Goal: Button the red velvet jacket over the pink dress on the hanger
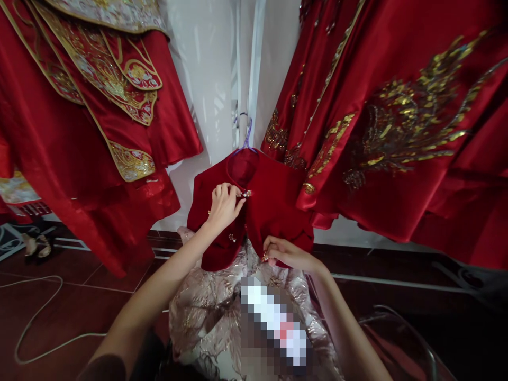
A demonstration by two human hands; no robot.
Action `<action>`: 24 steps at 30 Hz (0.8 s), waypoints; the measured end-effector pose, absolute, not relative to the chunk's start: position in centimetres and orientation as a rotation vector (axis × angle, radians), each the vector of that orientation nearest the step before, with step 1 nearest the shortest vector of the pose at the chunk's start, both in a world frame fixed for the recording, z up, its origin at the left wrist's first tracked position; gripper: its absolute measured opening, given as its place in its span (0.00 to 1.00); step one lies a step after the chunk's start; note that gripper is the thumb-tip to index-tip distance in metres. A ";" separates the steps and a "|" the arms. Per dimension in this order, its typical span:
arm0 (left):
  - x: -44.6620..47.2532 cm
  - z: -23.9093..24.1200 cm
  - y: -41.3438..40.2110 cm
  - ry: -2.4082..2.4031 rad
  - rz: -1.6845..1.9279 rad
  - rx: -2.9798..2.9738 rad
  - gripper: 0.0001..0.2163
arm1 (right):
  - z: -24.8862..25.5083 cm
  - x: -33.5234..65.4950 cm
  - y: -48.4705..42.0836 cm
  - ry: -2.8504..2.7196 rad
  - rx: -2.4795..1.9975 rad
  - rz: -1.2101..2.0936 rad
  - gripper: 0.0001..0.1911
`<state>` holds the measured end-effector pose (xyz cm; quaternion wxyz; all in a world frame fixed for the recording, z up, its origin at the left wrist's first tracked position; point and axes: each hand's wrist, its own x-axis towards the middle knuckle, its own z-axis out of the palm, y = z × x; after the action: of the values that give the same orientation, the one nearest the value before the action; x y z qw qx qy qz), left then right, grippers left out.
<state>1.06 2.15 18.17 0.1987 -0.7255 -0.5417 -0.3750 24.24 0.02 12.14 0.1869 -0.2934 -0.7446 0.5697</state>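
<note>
A dark red velvet vest (273, 206) hangs in front of me on a purple hanger (248, 138). My left hand (225, 205) lies against its upper front with the fingers bent and pinched at a jewelled clasp (246, 194) below the neckline. At the lower front edge, my right hand (288, 254) has its fingers curled and pinched at a small gold-and-red ornament (265, 258). Another jewelled ornament (232, 238) sits on the front panel below my left hand. Crumpled, shiny champagne-coloured fabric (210, 301) spreads below the vest.
Embroidered red garments (146, 137) hang at left, and a red satin skirt with gold sequins (397, 201) hangs at right. A white rack post (254, 63) stands behind. Shoes (36, 246) and a pale cable (24, 330) are at left. A blurred patch (278, 323) covers the lower middle.
</note>
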 end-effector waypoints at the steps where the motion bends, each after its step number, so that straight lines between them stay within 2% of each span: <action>1: 1.0 18.4 2.3 -1.520 -0.989 -2.001 0.11 | 12.3 24.6 0.1 -2.108 -0.834 1.603 0.12; 5: 0.6 19.2 2.7 -1.387 -0.865 -2.044 0.08 | 12.6 25.6 0.5 -2.134 -0.837 1.649 0.11; 10: 0.8 19.8 2.7 -1.243 -0.777 -2.087 0.13 | 13.6 25.9 -0.1 -2.133 -0.818 1.716 0.10; 15: 1.0 20.5 3.1 -1.228 -0.809 -2.105 0.07 | 15.1 26.0 -1.2 -2.117 -0.784 1.734 0.07; 24: -0.3 21.6 3.4 -1.098 -0.799 -2.387 0.09 | 15.1 26.9 -1.2 -2.181 -0.805 1.663 0.08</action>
<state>-0.26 3.36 21.56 0.1964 -0.8522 -0.3922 -0.2853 26.86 -1.22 15.10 0.1413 -0.2788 -0.7554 0.5759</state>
